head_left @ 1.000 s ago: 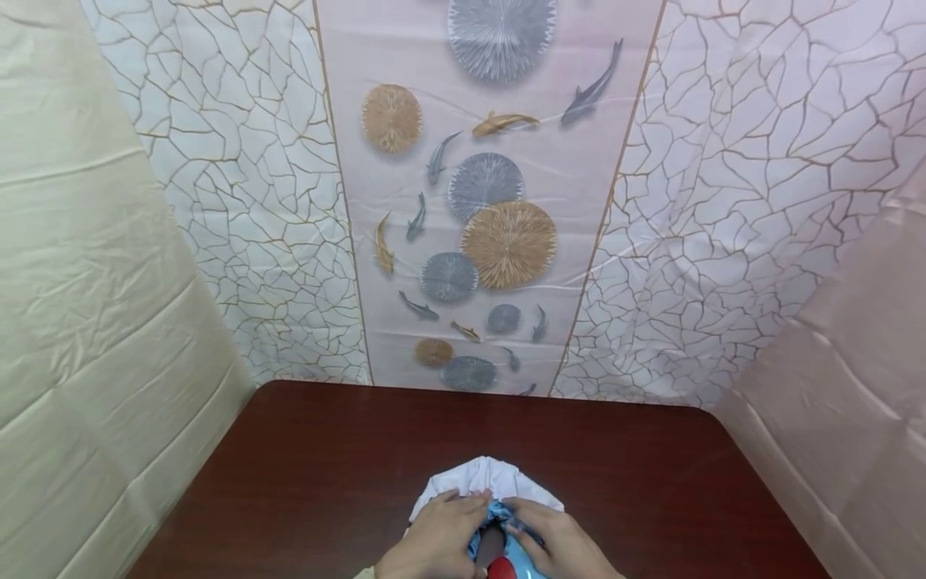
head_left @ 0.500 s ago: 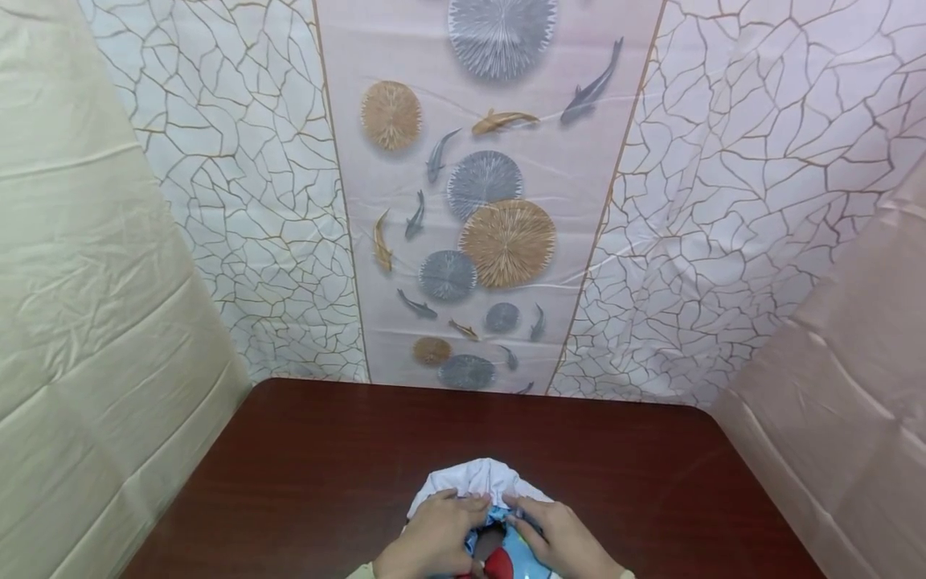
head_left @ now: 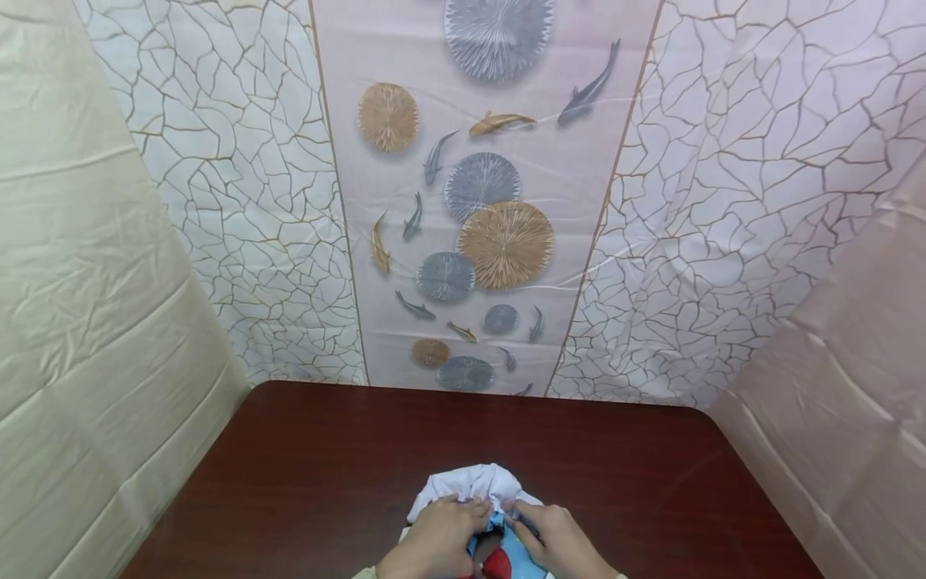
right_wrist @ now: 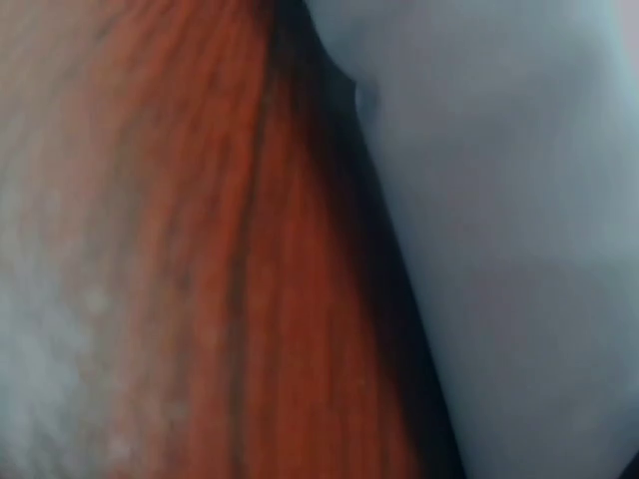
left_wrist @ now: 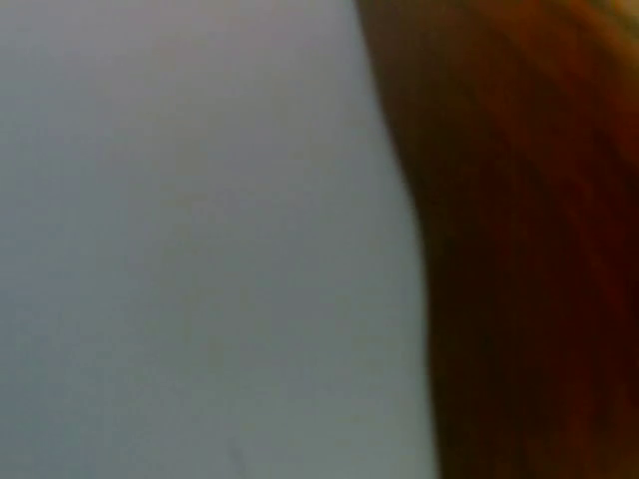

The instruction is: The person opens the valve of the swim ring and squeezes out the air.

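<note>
A piece of white cloth with a gathered opening and a light blue printed side lies at the near middle of the table. On the blue print a red patch shows, and the opening between the hands looks dark. My left hand grips the left side of the gathered edge, fingers over the white cloth. From the right, my right hand pinches the edge with thumb and fingers. Both wrist views are blurred; pale cloth fills much of the left one, and a pale surface stands in the right one.
The dark red-brown wooden table runs back to a patterned wall covering with fish and round shapes. Cream cloth hangs on the left side and a beige cloth on the right.
The far part of the white cloth has bunched up and its right corner has drawn inward. Both hands stay at the gathered edge, with slight shifts of the fingers.
</note>
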`<state>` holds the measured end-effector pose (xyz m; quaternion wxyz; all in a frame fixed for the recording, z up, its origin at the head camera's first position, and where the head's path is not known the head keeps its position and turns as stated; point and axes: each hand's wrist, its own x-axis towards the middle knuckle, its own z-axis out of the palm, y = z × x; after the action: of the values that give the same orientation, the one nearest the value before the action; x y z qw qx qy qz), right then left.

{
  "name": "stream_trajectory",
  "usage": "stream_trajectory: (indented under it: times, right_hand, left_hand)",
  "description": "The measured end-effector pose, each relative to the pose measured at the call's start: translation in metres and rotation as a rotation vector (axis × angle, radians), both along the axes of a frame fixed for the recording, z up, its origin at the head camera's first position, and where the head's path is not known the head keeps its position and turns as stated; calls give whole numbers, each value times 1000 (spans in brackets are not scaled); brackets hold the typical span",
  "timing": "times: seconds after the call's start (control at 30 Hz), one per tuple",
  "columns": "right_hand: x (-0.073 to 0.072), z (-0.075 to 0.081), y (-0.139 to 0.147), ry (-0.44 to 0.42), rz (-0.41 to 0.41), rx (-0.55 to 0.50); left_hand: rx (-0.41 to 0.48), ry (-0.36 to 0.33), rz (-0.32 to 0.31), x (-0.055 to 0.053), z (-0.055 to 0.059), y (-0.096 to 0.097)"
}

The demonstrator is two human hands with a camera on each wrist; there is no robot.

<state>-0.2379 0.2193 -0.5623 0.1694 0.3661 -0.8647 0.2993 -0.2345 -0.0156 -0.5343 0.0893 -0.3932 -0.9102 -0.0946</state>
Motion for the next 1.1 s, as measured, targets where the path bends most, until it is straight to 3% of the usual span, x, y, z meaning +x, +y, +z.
stream_trajectory:
  times: [0.17,0.4,0.5,0.67,0.83,0.97,1.1]
  right_hand:
    - [0,-2,0,27,4,6]
    - [-1,-2,-1,106,4,-18]
    - [-1,-2,-2,122,2,-25]
    - [0,-2,-4,131,-46,-5]
    - [2,0,-4,153,-102,26]
    - [2,1,-4,87,-101,30]
    - [4,1,-3,36,-98,29]
  left_hand:
    - [-5,-36,10,1,1,1]
    - [-16,30,-20,-1,0,1]
    - [-22,19,-31,-1,0,1]
    - [-18,-11,-37,-2,0,3]
    - [-14,9,-50,-3,-2,4]
    - [-8,-9,-31,-2,-6,1]
    - [85,-76,-18,0,-6,-2]
